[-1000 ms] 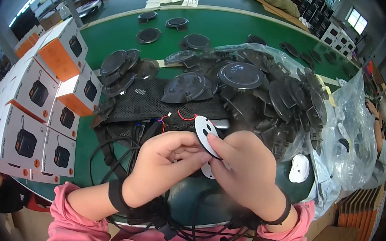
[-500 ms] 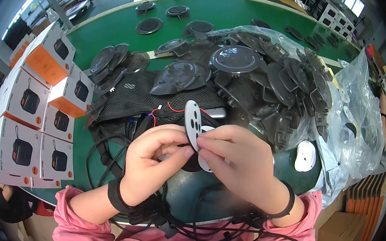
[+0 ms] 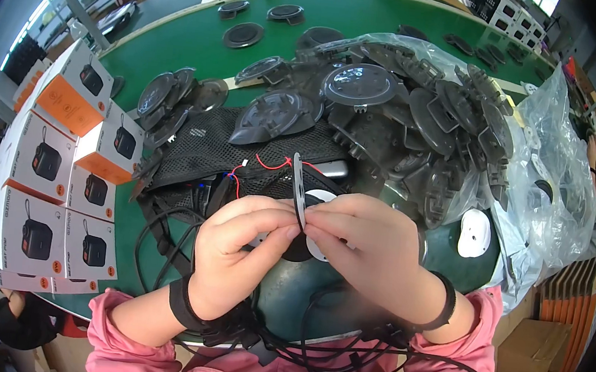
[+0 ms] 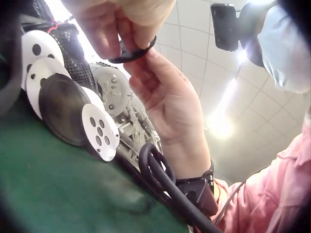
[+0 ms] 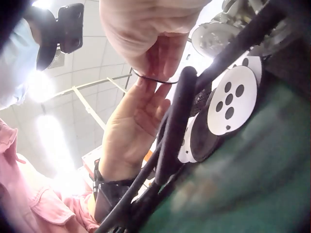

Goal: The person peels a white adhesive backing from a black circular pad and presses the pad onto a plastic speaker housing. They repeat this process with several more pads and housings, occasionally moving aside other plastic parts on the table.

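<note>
Disc now edge-on between fingers

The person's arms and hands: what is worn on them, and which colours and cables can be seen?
The left hand and the right hand are bare, without gloves. Loose pink fabric sleeves cover the forearms. Each wrist carries a black strap with a small black device under it. Thin black cables loop from these devices across the pink clothing.
</note>
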Demonstrator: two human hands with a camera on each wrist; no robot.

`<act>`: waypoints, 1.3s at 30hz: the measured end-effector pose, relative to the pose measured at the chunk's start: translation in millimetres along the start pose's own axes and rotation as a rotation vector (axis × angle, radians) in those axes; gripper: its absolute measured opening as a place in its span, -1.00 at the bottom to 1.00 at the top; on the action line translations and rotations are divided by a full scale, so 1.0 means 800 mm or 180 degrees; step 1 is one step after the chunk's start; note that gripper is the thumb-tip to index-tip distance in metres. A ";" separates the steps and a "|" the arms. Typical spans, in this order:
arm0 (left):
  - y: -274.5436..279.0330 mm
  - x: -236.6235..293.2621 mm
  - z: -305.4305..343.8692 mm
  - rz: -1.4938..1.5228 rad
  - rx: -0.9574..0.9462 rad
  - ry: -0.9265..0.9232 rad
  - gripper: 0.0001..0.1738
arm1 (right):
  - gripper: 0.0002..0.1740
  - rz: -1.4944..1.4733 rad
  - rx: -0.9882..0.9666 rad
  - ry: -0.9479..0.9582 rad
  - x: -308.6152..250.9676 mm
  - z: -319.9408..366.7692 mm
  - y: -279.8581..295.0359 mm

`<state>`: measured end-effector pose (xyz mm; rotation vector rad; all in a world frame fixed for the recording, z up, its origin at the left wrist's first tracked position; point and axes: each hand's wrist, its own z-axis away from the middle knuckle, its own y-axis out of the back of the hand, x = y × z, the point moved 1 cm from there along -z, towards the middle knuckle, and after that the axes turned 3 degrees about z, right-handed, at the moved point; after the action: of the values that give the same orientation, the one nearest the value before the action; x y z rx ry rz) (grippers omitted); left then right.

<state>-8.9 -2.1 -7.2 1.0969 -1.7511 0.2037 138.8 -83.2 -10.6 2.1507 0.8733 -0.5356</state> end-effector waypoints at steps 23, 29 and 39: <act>-0.003 -0.001 0.000 0.0221 0.0025 0.0305 -0.88 | -0.86 -0.0362 0.0048 -0.0529 -0.004 0.002 0.000; -0.002 -0.002 -0.001 0.0135 -0.0050 0.0189 -0.88 | -0.86 -0.0657 0.0240 -0.0782 -0.003 0.006 -0.007; -0.007 -0.002 0.006 0.1119 -0.0199 0.0645 -0.80 | -0.82 -0.0298 -0.0072 -0.0245 -0.005 0.003 -0.001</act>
<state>-7.6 -7.3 -12.8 0.6915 -1.7425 0.4568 135.4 -86.2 -10.2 2.0627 0.9362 -0.6482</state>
